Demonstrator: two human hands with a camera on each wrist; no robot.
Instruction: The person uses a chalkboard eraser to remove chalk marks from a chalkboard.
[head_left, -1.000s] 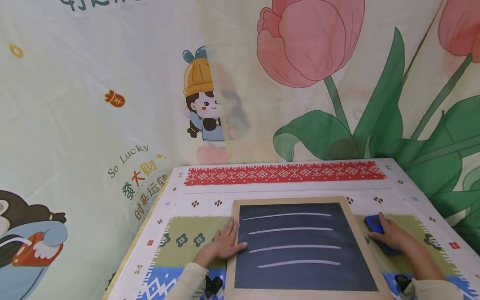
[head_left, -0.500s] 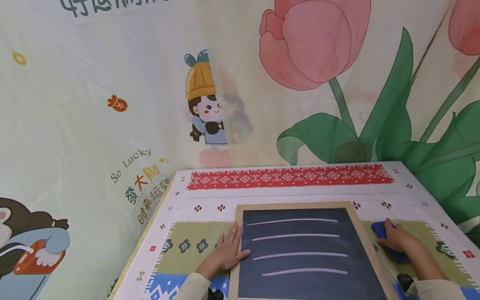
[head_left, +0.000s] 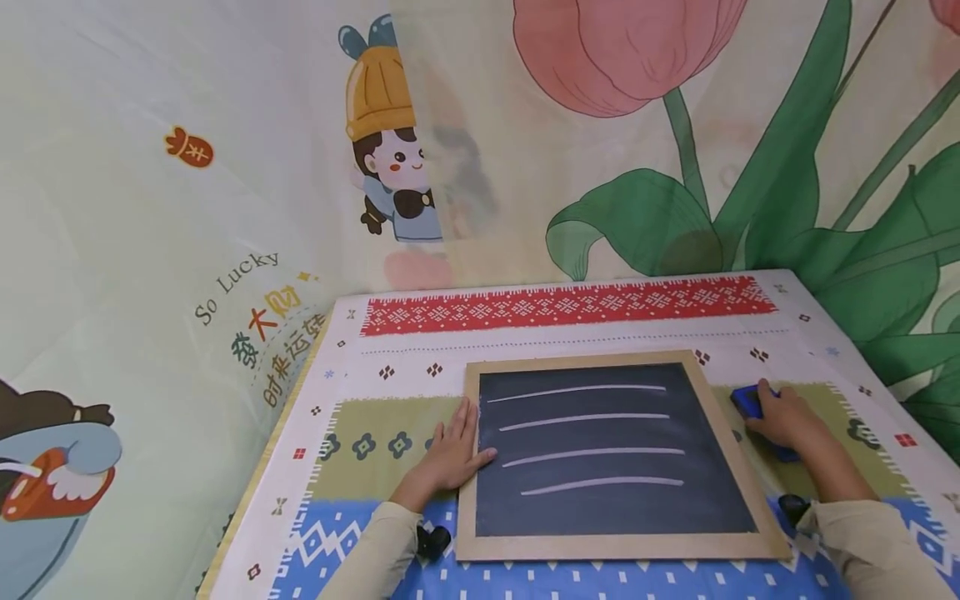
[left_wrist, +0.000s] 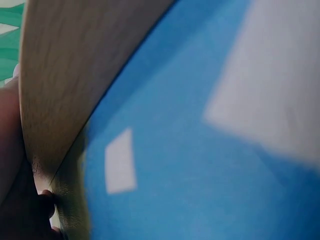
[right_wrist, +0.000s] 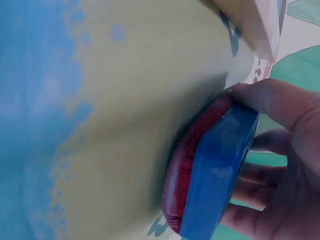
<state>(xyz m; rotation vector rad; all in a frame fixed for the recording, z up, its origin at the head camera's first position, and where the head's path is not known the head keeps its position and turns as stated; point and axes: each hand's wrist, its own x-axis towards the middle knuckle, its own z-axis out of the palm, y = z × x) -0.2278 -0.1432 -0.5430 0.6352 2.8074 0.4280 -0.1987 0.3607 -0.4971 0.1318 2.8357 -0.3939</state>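
Note:
A small blackboard (head_left: 615,518) with a wooden frame lies on the patterned cloth, and several white chalk lines cross its dark surface. My left hand (head_left: 447,457) rests on the left side of the frame, fingers extended and thumb reaching over the board's edge. To the right of the board, my right hand (head_left: 787,421) holds a blue eraser (head_left: 746,402). In the right wrist view the eraser (right_wrist: 215,172) shows a blue back and a ribbed red pad facing the cloth, with thumb and fingers around the back. The left wrist view shows mostly the wooden frame (left_wrist: 75,65) from close by.
The table cloth (head_left: 570,340) has a red band at the far end, green in the middle and blue in front. A printed curtain (head_left: 480,167) with tulips and cartoon figures hangs behind and to the left of the table. Dark straps sit at both wrists.
The head view has tilted down, so the table appears higher and the board's front edge shows. Both hands keep their places, the left on the frame and the right on the eraser.

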